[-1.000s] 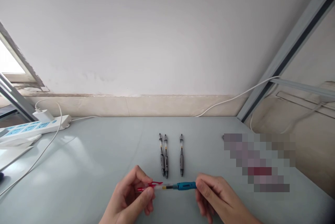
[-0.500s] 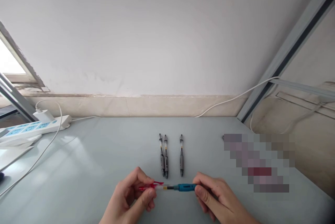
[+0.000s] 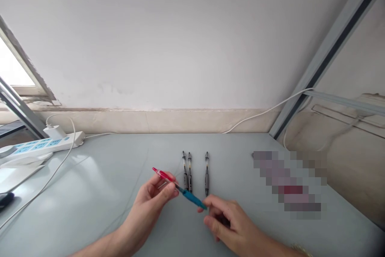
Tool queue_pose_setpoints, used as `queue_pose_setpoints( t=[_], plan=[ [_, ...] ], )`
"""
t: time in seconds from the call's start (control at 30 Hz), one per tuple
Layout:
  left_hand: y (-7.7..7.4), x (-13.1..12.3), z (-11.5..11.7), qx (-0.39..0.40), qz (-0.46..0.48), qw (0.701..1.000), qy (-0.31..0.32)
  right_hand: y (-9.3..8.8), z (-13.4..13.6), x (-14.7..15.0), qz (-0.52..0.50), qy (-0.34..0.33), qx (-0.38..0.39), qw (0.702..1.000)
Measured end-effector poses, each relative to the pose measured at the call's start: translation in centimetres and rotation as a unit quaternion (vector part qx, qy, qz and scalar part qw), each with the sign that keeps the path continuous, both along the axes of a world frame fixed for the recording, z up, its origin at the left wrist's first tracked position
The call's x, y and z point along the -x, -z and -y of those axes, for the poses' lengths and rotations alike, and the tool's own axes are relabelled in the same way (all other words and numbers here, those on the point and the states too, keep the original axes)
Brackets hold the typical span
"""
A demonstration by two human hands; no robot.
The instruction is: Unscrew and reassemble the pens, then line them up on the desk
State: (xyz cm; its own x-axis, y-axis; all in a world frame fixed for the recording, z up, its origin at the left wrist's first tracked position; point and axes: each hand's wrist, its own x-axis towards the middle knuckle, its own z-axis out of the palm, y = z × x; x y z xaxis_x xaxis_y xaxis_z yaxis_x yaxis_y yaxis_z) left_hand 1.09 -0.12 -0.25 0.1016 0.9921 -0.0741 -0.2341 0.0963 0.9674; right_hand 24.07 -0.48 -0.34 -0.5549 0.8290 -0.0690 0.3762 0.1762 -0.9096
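My left hand (image 3: 153, 201) pinches a pen (image 3: 192, 197) around its middle, between thumb and fingers. The pen has a red clip end pointing up and left and a blue grip slanting down to the right. At its blue tip is my right hand (image 3: 230, 221), thumb and index finger apart; a fingertip shows right by the tip, and I cannot tell if it touches. Beyond the hands, two grey pens (image 3: 189, 170) lie side by side, partly covered by the held pen. A third grey pen (image 3: 207, 173) lies a little to their right.
A grey desk (image 3: 96, 193) meets the wall at the back. On the left are a white power strip (image 3: 45, 144) with a plugged-in charger, a looping white cable (image 3: 64, 154) and a dark object (image 3: 6, 200). A pixelated patch covers something at right. Metal posts frame both sides.
The pen has gone from level to slanted, its red end raised to the left. My right hand has loosened from the blue end and moved left. The view has shifted slightly.
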Motion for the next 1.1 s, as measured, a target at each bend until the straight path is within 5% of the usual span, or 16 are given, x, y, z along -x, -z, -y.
queue_pose_setpoints(
  t=[0.23,1.1],
  plan=[
    [-0.7,0.7,-1.4,-0.061,-0.014,0.998,0.009,0.4,0.2,-0.6,-0.028,0.005,-0.009,1.000],
    [-0.4,0.6,-1.3,-0.060,-0.021,0.997,0.034,0.2,0.4,-0.7,-0.053,0.014,-0.018,0.998]
  ],
)
